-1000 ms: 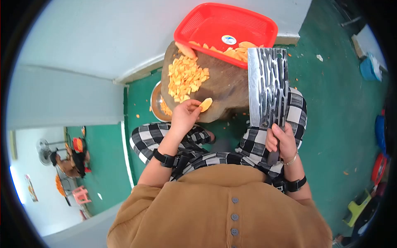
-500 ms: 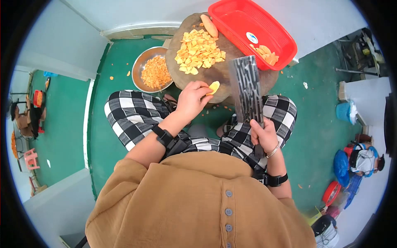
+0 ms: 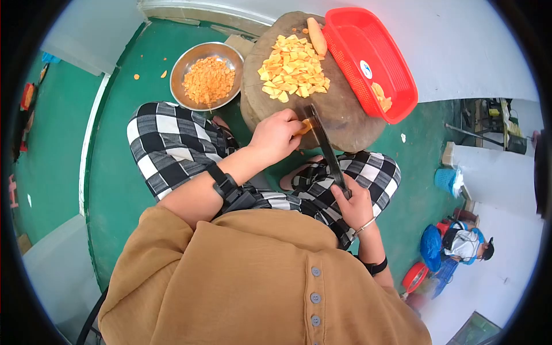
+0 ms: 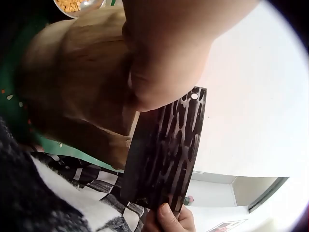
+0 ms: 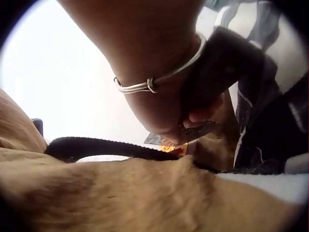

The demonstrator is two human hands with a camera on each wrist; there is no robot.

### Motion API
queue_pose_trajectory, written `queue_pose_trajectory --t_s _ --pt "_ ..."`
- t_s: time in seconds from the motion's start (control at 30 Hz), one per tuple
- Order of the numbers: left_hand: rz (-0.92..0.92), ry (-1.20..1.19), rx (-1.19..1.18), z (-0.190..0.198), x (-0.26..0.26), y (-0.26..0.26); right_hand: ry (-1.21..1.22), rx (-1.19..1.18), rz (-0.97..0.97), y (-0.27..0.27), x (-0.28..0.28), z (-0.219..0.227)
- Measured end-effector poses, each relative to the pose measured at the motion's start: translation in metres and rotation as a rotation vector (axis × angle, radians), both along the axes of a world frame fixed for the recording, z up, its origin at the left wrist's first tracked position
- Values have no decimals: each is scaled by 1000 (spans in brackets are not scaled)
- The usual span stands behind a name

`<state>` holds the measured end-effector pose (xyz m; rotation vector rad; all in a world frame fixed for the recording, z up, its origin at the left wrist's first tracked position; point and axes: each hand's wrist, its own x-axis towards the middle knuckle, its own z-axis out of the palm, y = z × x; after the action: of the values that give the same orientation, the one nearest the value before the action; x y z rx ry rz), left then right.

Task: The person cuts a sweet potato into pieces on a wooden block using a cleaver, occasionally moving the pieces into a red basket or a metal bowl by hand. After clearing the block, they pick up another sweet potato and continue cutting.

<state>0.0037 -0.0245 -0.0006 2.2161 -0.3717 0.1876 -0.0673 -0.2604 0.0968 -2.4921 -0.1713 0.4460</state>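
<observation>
My left hand (image 3: 277, 137) pinches an orange carrot slice (image 3: 305, 127) at the near edge of a round wooden chopping block (image 3: 351, 129). Gripped by its handle in my right hand (image 3: 355, 206), a broad cleaver (image 3: 326, 145) stands nearly edge-on in the head view, blade right beside the slice. The left wrist view shows the cleaver's dark, patterned blade face (image 4: 169, 150) next to the block's side, while the left fingertips are hidden there. A heap of cut carrot pieces (image 3: 293, 68) lies on the block, with a peeled carrot (image 3: 316, 35) behind it.
A red plastic basket (image 3: 359, 43) with a few slices leans on the block's right side. Left of the block, a metal bowl (image 3: 179, 72) of chopped orange bits stands on the green floor (image 3: 118, 172). Checkered trouser legs (image 3: 167, 135) flank the block; another person (image 3: 463, 241) is far right.
The cleaver has turned from broad face up to nearly edge-on and come left to the slice. The left hand keeps the slice at the block's edge. The head view has shifted, showing more of the bowl.
</observation>
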Motion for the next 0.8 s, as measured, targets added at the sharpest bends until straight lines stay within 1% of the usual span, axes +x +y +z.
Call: queue_pose_trajectory --t_s 0.2,0.3,0.37,0.4,0.43,0.53,0.6,0.63,0.77,0.8 --pt "-8 71 33 3 1 1 0 -48 32 3 -1 11" --pt "-16 85 12 5 1 1 36 -131 37 8 -2 11" --pt "-23 95 -6 7 2 1 -40 -240 84 10 -4 4" --pt "-24 107 25 9 2 1 -102 -234 99 8 -6 -3" --pt "-26 117 58 10 2 1 -100 -236 99 10 -7 -4" --pt "-28 105 34 10 1 2 -85 -267 87 14 -7 -5" --pt "-29 97 16 10 0 2 -5 -258 52 14 -4 -6" --pt "-26 87 -1 11 0 2 -7 -261 48 14 -3 -6" --pt "-33 80 -3 10 1 2 -26 -197 42 13 0 -9" --pt "-10 78 10 7 1 1 -45 -167 50 12 1 -10"
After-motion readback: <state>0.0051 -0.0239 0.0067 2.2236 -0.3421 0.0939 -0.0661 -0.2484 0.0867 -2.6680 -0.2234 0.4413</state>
